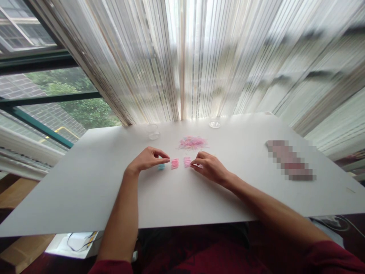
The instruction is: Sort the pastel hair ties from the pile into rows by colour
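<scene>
Small thin strands or bands, too small to name, lie on the white table in sorted groups: a teal group (161, 166), a hot-pink group (175, 163) and a pale lilac-pink group (187, 162). Just beyond them spreads a loose mixed pile (193, 142), mostly pink with some bluish bits. My left hand (149, 158) hovers over the teal group, thumb and forefinger pinched beside the hot-pink one. At the right edge of the lilac-pink group, my right hand (209, 166) has its fingertips pinched together. Anything between either hand's fingertips is too small to make out.
A clear round container (153, 132) stands at the table's back left, and a clear lid or dish (215, 124) at the back. A pixelated flat object (289, 161) lies on the right. Striped curtains (182, 61) hang behind the white table (85, 182), beside a window.
</scene>
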A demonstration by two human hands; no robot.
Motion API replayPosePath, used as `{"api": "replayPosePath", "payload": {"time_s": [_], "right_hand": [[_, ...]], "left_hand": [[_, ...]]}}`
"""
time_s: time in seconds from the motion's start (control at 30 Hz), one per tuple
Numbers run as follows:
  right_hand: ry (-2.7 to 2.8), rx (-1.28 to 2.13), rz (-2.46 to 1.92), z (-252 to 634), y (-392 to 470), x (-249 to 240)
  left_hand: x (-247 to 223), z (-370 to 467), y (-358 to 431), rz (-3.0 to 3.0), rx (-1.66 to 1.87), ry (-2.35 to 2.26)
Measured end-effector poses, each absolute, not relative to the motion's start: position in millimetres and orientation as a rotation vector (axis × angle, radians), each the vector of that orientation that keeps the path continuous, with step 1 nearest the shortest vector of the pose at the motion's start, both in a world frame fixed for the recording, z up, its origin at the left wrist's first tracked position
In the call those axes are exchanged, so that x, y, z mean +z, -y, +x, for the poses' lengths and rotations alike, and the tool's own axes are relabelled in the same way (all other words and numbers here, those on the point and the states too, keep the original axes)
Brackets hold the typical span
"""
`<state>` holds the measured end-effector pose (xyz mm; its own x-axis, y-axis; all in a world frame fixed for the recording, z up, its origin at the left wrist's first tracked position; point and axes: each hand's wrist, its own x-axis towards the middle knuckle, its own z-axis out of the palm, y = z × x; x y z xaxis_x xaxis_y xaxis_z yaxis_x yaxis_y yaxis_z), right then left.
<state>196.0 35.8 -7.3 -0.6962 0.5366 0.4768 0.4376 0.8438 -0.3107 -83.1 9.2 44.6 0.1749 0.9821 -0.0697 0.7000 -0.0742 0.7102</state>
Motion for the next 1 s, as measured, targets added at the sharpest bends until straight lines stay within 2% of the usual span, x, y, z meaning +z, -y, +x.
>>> {"api": "replayPosePath", "payload": {"time_s": [0.6, 1.0], "right_hand": [[2.441, 0.272, -0.757, 197, -39, -7], [2.185, 0.5, -0.616, 195, -33, 0]], "left_hand": [[40, -61, -9, 1.902, 0.609, -1.491], [31, -25, -5, 1.929, 0.876, -1.247]]}}
